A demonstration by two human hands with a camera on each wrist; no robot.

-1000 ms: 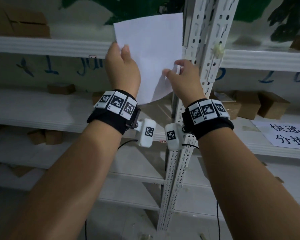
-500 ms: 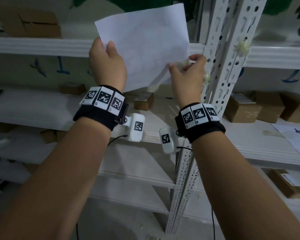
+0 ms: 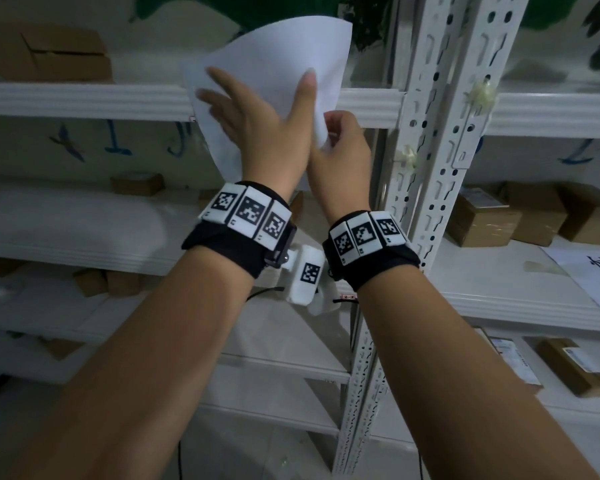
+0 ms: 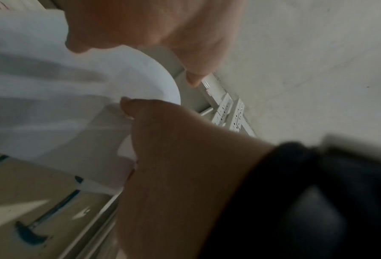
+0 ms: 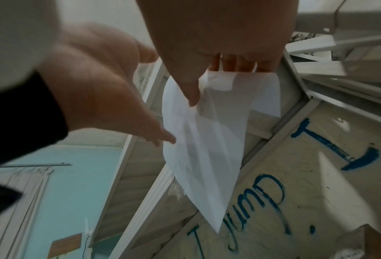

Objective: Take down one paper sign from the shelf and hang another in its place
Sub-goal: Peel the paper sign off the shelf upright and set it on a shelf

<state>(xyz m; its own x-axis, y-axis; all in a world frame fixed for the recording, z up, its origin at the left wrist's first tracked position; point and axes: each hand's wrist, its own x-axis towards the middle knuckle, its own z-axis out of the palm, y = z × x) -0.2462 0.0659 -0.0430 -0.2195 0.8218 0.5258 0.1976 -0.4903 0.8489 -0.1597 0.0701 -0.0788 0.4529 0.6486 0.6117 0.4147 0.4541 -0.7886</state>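
While right hand [image 3: 340, 150] pinches paper sign [image 3: 274, 64] corner, keeping it up, left hand [image 3: 267, 133] spreads flat fingers, smoothing it against shelf rail [image 3: 84, 100].

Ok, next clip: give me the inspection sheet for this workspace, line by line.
Surface: white metal shelf, perforated upright at right.
Job's things: blank white paper sheet held curved in front of the shelf edge; printed sign lying on the right-hand shelf.
Clutter: cardboard boxes on several levels.
Grippers: left hand flat against the sheet, fingers spread; right hand pinches its lower right edge.
Cables: thin black lead below the wrists.
Surroundings: blue handwriting on the back panel.
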